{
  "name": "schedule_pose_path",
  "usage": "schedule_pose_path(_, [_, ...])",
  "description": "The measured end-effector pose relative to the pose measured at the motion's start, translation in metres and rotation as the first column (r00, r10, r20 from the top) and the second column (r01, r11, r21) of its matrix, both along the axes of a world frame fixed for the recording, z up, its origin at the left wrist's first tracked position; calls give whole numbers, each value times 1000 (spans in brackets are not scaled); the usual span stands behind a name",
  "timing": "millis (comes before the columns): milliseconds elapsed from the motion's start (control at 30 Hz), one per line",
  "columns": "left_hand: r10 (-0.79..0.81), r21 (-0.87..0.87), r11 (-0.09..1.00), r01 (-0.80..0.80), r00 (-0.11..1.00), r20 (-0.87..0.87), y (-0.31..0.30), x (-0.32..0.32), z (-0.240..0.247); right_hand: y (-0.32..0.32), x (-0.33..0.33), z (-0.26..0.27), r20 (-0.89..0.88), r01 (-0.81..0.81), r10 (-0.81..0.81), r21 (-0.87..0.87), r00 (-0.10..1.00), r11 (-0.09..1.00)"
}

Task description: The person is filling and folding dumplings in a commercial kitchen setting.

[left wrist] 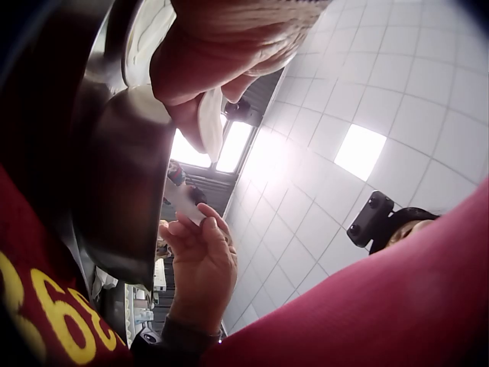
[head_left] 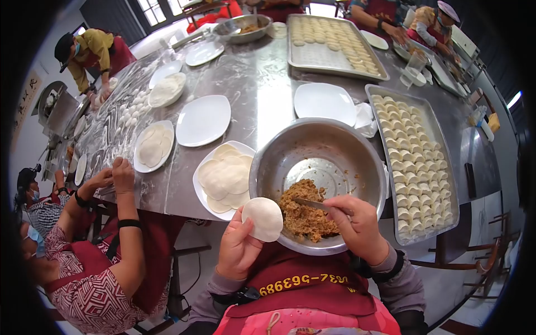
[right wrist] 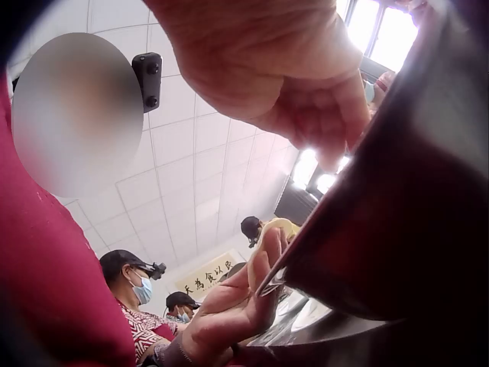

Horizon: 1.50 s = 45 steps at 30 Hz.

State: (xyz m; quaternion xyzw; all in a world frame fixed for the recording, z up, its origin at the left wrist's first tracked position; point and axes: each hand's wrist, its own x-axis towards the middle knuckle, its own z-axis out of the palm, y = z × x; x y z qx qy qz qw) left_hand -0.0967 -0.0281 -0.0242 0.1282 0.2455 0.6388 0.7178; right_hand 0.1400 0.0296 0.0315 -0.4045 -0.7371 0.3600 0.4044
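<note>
My left hand (head_left: 236, 248) pinches a round, pale dough wrapper (head_left: 264, 219) between thumb and fingers, just in front of the steel bowl's near left rim. In the left wrist view the wrapper (left wrist: 210, 126) appears nearly edge-on under the fingers. The large steel bowl (head_left: 357, 148) holds a heap of brown minced filling (head_left: 307, 220). Over its near right rim, my right hand (head_left: 357, 223) grips a flat metal spatula (head_left: 311, 204), whose blade lies in the filling. A white plate (head_left: 202, 195) stacked with more wrappers (head_left: 226, 176) stands left of the bowl.
A tray (head_left: 407, 237) of folded dumplings lies on the right, another tray (head_left: 312, 58) at the back. White plates (head_left: 204, 120) stand on the floury steel table (head_left: 245, 72). At left, a person (head_left: 106, 262) works close by; others stand around the far sides.
</note>
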Motion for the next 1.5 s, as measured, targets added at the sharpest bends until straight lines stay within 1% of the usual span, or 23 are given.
schedule_pose_path(133, [-22, -6, 1000, 21, 1000, -11, -1, -1, -1, -6, 4, 1, -3, -1, 0, -113, 1000, 994])
schedule_pose_path(200, [-8, -4, 1000, 8, 1000, -20, -2, 0, 1, -6, 5, -3, -14, -16, 14, -143, 1000, 990])
schedule_pose_path(300, [-27, 33, 999, 27, 999, -24, -3, -2, 0, -6, 2, -3, -23, -33, 30, -135, 999, 990])
schedule_pose_path(400, [-23, 28, 999, 24, 999, -39, -4, -3, 3, -9, 5, -3, -15, -42, 39, -208, 999, 977])
schedule_pose_path(500, [0, 37, 999, 0, 1000, -4, -4, -1, 4, -13, 9, -4, -13, -46, 44, -279, 999, 959])
schedule_pose_path(600, [9, 22, 1000, -8, 1000, -18, -5, -1, 3, -14, 12, -10, -18, -71, 69, -168, 997, 983])
schedule_pose_path(700, [11, 22, 1000, -11, 1000, -5, -4, 0, 5, -15, 20, 7, -98, -16, -8, -247, 995, 969])
schedule_pose_path(800, [3, 14, 1000, -3, 1000, 11, -4, -1, 4, -15, 21, 17, -73, -19, -1, -266, 997, 964])
schedule_pose_path(900, [20, 10, 1000, -20, 1000, 4, -5, 0, 2, -12, 20, 6, -14, -17, 14, -176, 1000, 984])
schedule_pose_path(1000, [14, 7, 1000, -14, 1000, 10, -5, -1, 2, -13, 19, -7, -62, -31, 21, -171, 998, 985])
schedule_pose_path(1100, [6, 20, 1000, -6, 1000, -3, -5, -1, 1, -15, 22, 4, -52, -4, -2, -113, 999, 994])
schedule_pose_path(1200, [13, 21, 1000, -14, 1000, 3, -5, -2, 1, -17, 21, 8, -54, 25, -35, -170, 998, 985])
schedule_pose_path(1300, [0, 21, 1000, 1, 998, -57, -5, -1, 1, -20, 19, -5, -65, 9, -20, -162, 998, 987])
schedule_pose_path(1400, [14, 1, 1000, -14, 998, -62, -6, -1, 2, -21, 15, -11, -44, -23, 17, -148, 999, 989])
schedule_pose_path(1500, [-1, 24, 1000, 3, 998, -64, -6, -2, -1, -20, 18, -8, -129, -48, 6, -327, 992, 944])
